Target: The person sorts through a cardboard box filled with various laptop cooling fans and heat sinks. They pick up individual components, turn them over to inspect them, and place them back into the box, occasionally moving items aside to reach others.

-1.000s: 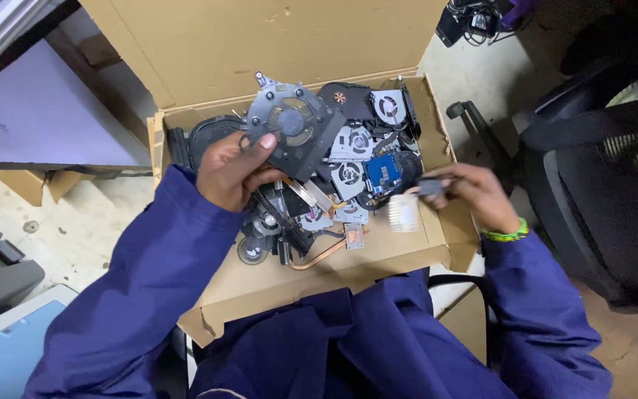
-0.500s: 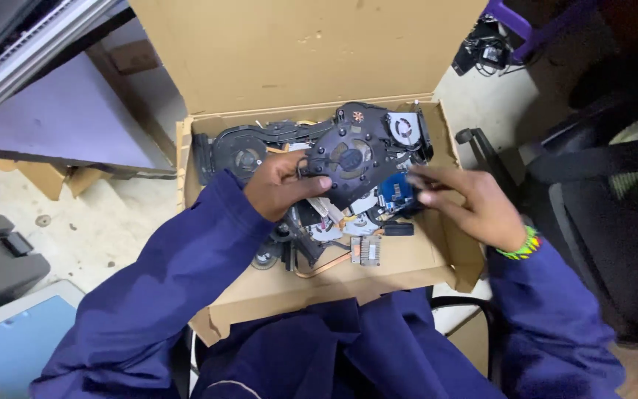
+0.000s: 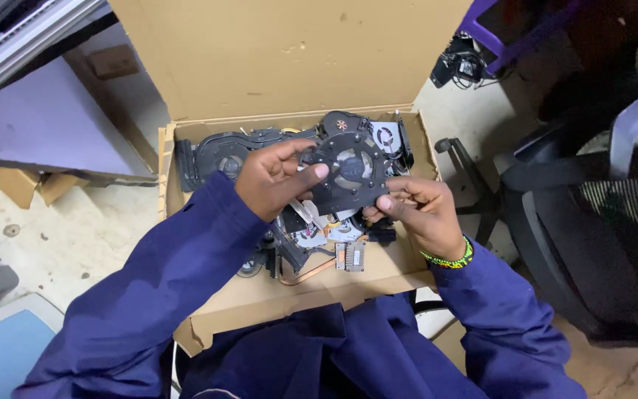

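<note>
I held a flat, round black plastic cooling fan [image 3: 348, 171] above the open brown cardboard box [image 3: 275, 295] of fan parts, its face turned up toward me. My left hand [image 3: 275, 179] pinched its left edge, thumb on top, while my right hand [image 3: 415, 214] closed on its lower right edge, both equally near.

Pale speckled floor [image 3: 75, 236], black mesh chair [image 3: 599, 222]

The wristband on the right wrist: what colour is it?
Green and yellow beads on the wristband, in the head view.
</note>
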